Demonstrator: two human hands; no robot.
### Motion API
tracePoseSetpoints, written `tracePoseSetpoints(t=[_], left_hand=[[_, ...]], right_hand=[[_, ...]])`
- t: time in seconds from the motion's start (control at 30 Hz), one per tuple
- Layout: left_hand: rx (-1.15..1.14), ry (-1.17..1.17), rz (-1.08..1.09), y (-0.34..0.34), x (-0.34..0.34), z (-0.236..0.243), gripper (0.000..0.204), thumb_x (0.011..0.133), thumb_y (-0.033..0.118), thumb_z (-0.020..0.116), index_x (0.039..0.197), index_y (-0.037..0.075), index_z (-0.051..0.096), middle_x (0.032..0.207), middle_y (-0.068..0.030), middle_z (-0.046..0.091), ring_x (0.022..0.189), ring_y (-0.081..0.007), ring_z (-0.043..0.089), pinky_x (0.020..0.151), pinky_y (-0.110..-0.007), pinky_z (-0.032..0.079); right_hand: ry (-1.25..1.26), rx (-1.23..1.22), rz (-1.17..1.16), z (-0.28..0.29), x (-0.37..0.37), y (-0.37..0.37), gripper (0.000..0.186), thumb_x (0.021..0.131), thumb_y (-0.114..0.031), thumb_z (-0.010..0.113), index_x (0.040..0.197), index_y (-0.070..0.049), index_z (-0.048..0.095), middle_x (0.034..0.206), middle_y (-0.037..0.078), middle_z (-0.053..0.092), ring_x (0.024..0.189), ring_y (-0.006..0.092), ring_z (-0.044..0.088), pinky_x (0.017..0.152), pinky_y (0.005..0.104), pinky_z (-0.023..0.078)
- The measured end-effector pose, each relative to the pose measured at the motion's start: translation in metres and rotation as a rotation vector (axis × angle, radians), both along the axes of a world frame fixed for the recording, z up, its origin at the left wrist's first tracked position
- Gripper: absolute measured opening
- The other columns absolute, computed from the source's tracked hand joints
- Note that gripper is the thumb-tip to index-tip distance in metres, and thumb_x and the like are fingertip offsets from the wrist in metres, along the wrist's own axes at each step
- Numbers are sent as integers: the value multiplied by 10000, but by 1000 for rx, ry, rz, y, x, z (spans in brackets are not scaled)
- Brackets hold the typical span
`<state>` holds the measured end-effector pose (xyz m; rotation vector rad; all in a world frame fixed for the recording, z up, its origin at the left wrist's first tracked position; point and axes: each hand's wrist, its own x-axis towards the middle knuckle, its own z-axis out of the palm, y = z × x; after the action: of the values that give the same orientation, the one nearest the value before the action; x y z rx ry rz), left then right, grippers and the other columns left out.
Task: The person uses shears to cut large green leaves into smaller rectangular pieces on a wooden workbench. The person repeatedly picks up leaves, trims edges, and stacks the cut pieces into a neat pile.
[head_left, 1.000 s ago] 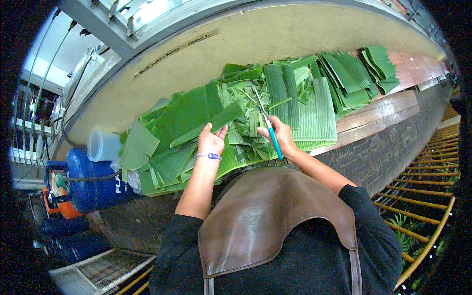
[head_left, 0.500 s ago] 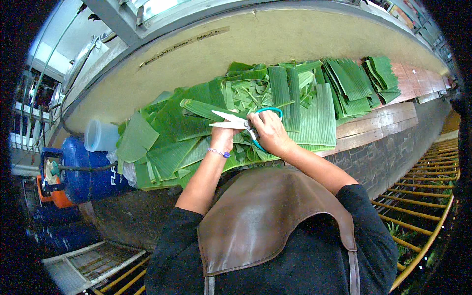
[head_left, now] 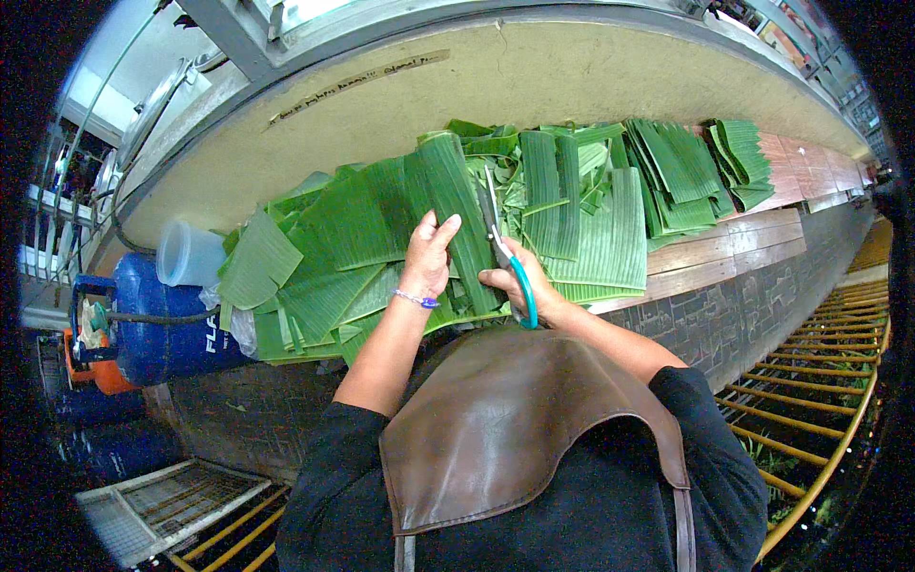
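Note:
My right hand [head_left: 536, 286] grips scissors [head_left: 523, 293] with teal handles. Their blades point away from me, lying along the right edge of a long green banana leaf piece [head_left: 456, 181]. My left hand [head_left: 428, 255], with a blue-beaded bracelet at the wrist, is at that piece's left side. Its thumb rests against the leaf, and some fingers are hidden. Beneath and around both hands spread more banana leaves [head_left: 348, 219], in overlapping sheets. Small leaf scraps [head_left: 593, 193] lie behind and to the right of the scissors.
Stacks of cut leaves [head_left: 677, 162] lie on the wooden bench [head_left: 729, 250] to the right. At left are a blue water jug [head_left: 157, 319] and a clear plastic tub [head_left: 186, 254]. A cream wall [head_left: 534, 71] runs behind; yellow railings [head_left: 810, 410] stand at right.
The leaf piece has turned from pointing left to standing lengthwise away from me. The scissors have swung from pointing left to pointing away, and my right hand has come nearer my body.

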<state>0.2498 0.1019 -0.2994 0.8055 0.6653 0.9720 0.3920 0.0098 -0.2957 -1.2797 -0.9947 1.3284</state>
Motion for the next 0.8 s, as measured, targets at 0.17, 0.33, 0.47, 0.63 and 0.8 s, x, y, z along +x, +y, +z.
tracePoseSetpoints(t=[0.17,0.33,0.47,0.63,0.8], left_hand=[[154,99,140,-7,12,12,418,862,18,567,1262,21,443,1175,-78,565,1024,-156,554,908,-305,436],[358,189,166,-9,4,33,675,790,-30,603,1394,54,315,1414,-92,359,1276,-211,361,1074,-352,251],[506,379,51,1,-14,38,681,772,-91,580,1393,61,344,1378,-80,428,1236,-196,433,1054,-332,323],[499,335,-225,1,-33,42,597,781,-65,570,1349,64,438,1401,-72,424,1302,-183,370,1097,-316,251],[486,323,-418,-4,-38,47,585,780,28,616,1340,63,451,1390,-70,442,1308,-196,363,1104,-334,229]], right_hand=[[62,31,47,-2,-3,-5,463,773,-77,698,1174,4,481,874,9,556,765,100,526,663,237,449],[253,-60,68,14,13,-13,445,833,-194,677,1176,-22,454,857,58,565,784,143,581,674,271,491],[-58,-78,215,23,55,-15,530,806,-294,710,1197,-44,454,896,45,557,846,137,549,760,291,473],[-294,-22,379,24,89,-13,701,684,-410,804,1199,-66,476,910,27,541,881,143,524,790,298,461],[-357,50,413,32,101,-8,739,665,-489,794,1153,-16,504,886,63,536,832,168,507,739,316,456]])
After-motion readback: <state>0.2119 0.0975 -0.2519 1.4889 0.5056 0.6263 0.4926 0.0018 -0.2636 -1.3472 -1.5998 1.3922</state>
